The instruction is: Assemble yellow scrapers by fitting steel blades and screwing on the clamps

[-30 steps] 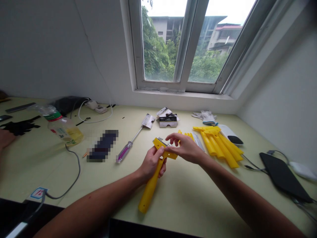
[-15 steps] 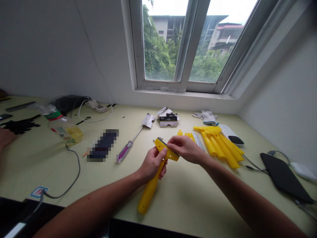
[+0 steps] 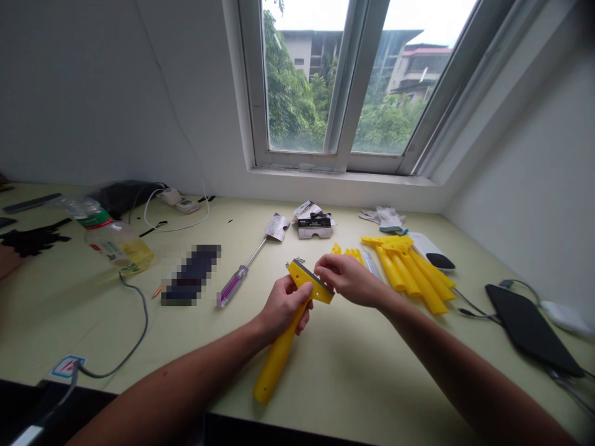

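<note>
My left hand [image 3: 283, 306] is wrapped round the neck of a yellow scraper [image 3: 274, 370], its thumb pressed on the head. The scraper is tilted, handle toward me, with a dark strip along the head's far edge. Beside the right end of that edge is my right hand [image 3: 348, 280], fingers pinched together; whatever they hold is hidden. Small screws [image 3: 301, 261] lie just beyond the head. Past my right hand are small yellow parts [image 3: 354, 254] and a flat pale packet [image 3: 371, 264]. More yellow scrapers [image 3: 404, 272] lie in a pile to the right.
A screwdriver [image 3: 233, 286] with a clear purple handle lies left of centre, near opened boxes [image 3: 315, 228]. Further left stands a bottle [image 3: 118, 244]; another person's hand [image 3: 10, 260] shows at the edge. Gloves [image 3: 387, 218] and a black tablet-like device [image 3: 530, 328] are rightward.
The right fingers have drawn slightly back from the scraper's edge, and more of the dark strip shows. The left hand keeps its grip. The whole view has shifted slightly.
</note>
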The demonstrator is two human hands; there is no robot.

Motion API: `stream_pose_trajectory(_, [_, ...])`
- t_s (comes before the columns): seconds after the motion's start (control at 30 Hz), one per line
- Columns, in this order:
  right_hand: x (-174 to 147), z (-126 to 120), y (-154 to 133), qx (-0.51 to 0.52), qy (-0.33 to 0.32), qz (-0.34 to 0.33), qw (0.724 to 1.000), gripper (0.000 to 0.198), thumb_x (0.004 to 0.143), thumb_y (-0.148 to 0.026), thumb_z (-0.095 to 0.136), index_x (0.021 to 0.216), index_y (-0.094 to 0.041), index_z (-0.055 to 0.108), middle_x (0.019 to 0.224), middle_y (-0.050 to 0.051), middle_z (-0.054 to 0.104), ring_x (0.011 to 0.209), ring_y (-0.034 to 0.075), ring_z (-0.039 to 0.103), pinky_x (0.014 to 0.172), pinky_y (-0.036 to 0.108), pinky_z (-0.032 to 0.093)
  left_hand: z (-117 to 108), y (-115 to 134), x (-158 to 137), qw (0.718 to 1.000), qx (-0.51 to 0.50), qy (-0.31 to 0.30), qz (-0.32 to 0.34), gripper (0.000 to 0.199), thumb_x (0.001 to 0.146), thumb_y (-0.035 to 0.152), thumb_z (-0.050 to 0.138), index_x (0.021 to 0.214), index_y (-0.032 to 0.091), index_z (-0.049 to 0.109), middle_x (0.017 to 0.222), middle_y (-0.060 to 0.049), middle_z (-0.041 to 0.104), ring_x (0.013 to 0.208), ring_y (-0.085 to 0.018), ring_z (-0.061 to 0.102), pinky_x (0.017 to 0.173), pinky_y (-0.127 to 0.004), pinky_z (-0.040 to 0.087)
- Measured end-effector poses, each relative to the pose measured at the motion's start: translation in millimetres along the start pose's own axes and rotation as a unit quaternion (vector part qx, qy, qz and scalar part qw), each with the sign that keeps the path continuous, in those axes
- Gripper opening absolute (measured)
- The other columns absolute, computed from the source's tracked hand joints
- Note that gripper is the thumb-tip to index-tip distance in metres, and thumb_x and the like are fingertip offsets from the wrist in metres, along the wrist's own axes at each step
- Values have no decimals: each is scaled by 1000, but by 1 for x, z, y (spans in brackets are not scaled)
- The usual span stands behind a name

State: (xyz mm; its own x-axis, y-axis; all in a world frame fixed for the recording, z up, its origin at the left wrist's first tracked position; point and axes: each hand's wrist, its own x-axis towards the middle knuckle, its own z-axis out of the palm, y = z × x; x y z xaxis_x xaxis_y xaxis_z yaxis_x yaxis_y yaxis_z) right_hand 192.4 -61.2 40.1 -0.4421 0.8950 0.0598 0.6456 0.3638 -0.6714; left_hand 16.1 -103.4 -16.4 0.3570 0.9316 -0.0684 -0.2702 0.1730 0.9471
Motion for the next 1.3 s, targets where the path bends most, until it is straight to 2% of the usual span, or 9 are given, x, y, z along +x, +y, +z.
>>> stream_pose_trajectory(0.13, [14,-7,31,-111,64,-3,992,28,92,-32,45,92,-19,71,85,5,73,72,16,65,66,25,46,-12,6,10,998,1,61,17,34,79,44,64,81,15,47,66,2,55,33,-7,46,29,-19,33])
stream_pose_trajectory(0.23, [22,-4,50,-186,33,-22,982,26,90,-25,48,97,-21,73,94,6,74,82,18,66,72,27,46,-22,11,18,994,-5,108,30,34,77,43,66,80,16,46,65,2,55,35,-7,46,29,-19,34])
stream_pose_trajectory(0.33, [26,4,57,-211,4,-43,977,24,87,-20,54,101,-22,73,97,7,74,89,20,66,78,29,45,-29,14,22,991,-20,130,32,34,76,42,66,79,16,45,67,2,55,38,-6,48,32,-18,35])
stream_pose_trajectory(0.6, [26,20,52,-261,0,-66,963,25,92,-23,50,97,-21,74,97,9,71,89,21,64,79,30,44,-23,15,18,991,-33,127,25,36,75,45,68,80,17,45,67,2,55,38,-7,48,33,-19,34])
stream_pose_trajectory(0.77, [45,26,47,-270,9,-65,961,27,94,-25,46,101,-21,72,100,9,70,93,20,63,78,27,42,-35,24,23,986,-36,160,39,32,75,40,67,82,16,47,67,2,56,41,-6,48,36,-18,37])
stream_pose_trajectory(0.93, [64,33,41,-276,-3,-61,959,19,88,-25,55,94,-20,72,92,8,71,83,20,63,68,26,41,-46,25,28,982,-44,176,47,31,76,41,65,84,16,47,67,2,55,43,-6,48,38,-18,37])
stream_pose_trajectory(1.07, [59,28,43,-271,-24,-59,961,18,85,-19,54,86,-20,71,88,6,71,81,19,63,68,26,41,-43,25,26,983,-46,175,44,31,78,41,64,84,17,46,68,2,54,44,-7,49,39,-19,37])
stream_pose_trajectory(1.3, [49,19,53,-262,-68,-67,960,19,83,-19,55,85,-23,73,90,5,71,82,18,63,71,25,43,-36,24,22,989,-52,139,27,29,79,39,63,86,17,45,69,3,55,43,-5,47,40,-18,35])
